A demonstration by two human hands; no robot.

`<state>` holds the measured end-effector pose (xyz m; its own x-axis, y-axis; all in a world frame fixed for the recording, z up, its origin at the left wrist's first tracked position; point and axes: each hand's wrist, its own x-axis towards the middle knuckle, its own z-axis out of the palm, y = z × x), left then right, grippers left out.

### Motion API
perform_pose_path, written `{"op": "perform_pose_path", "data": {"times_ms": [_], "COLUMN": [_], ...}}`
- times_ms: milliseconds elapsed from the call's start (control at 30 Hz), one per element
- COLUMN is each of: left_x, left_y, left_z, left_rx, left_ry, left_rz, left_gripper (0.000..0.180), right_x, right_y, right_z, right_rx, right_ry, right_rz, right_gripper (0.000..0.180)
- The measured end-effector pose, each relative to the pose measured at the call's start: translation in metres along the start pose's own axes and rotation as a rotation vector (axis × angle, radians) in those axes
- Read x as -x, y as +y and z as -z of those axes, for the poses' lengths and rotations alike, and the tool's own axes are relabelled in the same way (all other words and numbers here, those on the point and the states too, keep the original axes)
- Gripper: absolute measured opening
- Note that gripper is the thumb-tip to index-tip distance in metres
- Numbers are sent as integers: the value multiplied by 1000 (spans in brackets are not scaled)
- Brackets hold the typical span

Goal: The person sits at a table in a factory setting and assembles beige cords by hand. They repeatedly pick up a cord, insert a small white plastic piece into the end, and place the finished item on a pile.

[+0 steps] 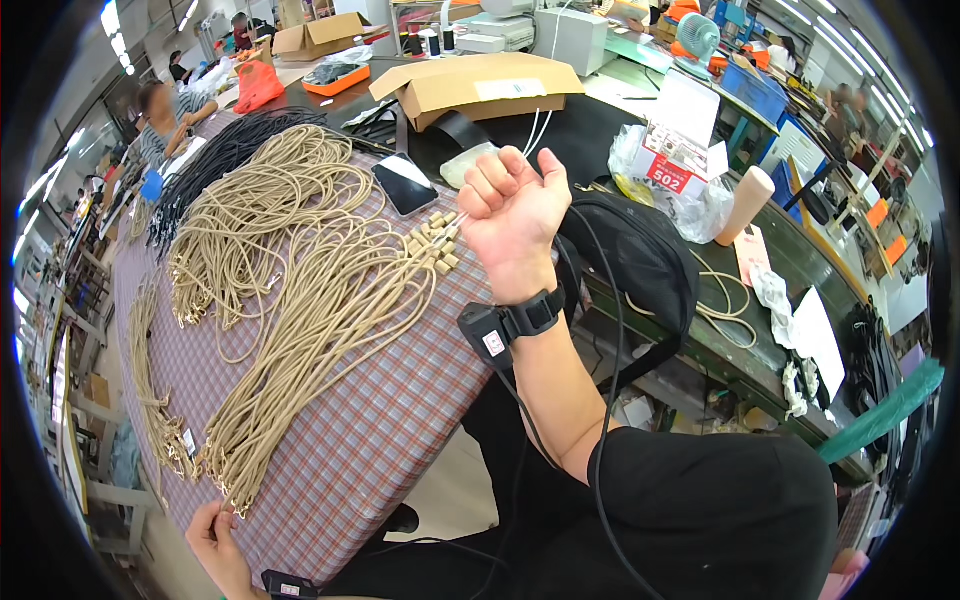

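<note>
Metal ends (236, 509) of beige cords (318, 335) are being pinched by the left hand (216, 545), lower left. Right hand (512, 215) is being held up in a loose fist, centre; whether anything is being gripped can't be told. Cords are being supported by the checked surface (400, 405), left of centre, with phone (405, 187) and cylindrical pieces (434, 243) near the fist.

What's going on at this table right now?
A person's left hand is at the metal ends of a bundle of tan cords spread over a checked tablecloth. The right hand is raised with curled fingers; whether it grips anything is unclear. A smartphone lies beside the cords, and black cords lie farther back.
</note>
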<state>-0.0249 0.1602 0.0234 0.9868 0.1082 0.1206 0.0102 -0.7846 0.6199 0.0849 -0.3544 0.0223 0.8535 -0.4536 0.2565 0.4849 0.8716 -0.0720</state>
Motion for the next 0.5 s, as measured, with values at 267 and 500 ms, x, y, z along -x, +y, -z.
{"op": "perform_pose_path", "data": {"times_ms": [267,500], "left_x": [-13,-8], "left_y": [-46,-75], "left_z": [-3,6], "left_rx": [148,-8], "left_ry": [1,138], "left_rz": [-70,13], "left_gripper": [10,11], "right_x": [-8,-11], "right_y": [-19,-1], "right_z": [6,10], "right_rx": [-124,-148], "right_ry": [45,-57], "right_rz": [9,-67], "right_gripper": [30,21]}}
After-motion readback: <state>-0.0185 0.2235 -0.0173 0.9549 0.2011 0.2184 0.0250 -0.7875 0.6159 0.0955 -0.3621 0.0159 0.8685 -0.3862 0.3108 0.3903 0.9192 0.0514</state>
